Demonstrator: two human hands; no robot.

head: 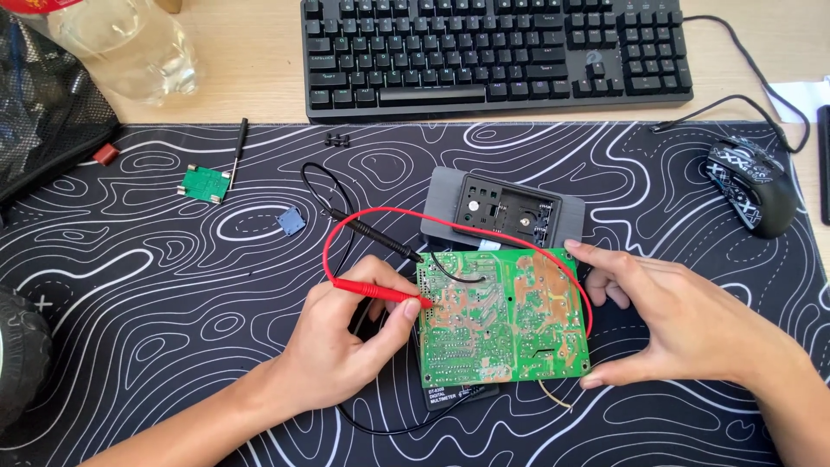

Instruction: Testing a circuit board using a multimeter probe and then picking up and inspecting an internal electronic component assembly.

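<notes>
Single head camera looked steeply down from close above the desk mat (pixel 173 389); keyboard (pixel 497 56) lay at twelve o'clock, circuit board (pixel 501 320) just below centre.

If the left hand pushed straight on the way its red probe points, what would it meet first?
Probably the green circuit board: the left hand aims the red probe rightward at its left edge, seemingly already touching.

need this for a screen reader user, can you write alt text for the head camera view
A person's left hand presses a red probe to a green circuit board that the right hand steadies by its edge, over a black desk mat with white wavy lines. A black probe lies beside the board; a black keyboard, a mouse and a small green board sit farther off.
</notes>
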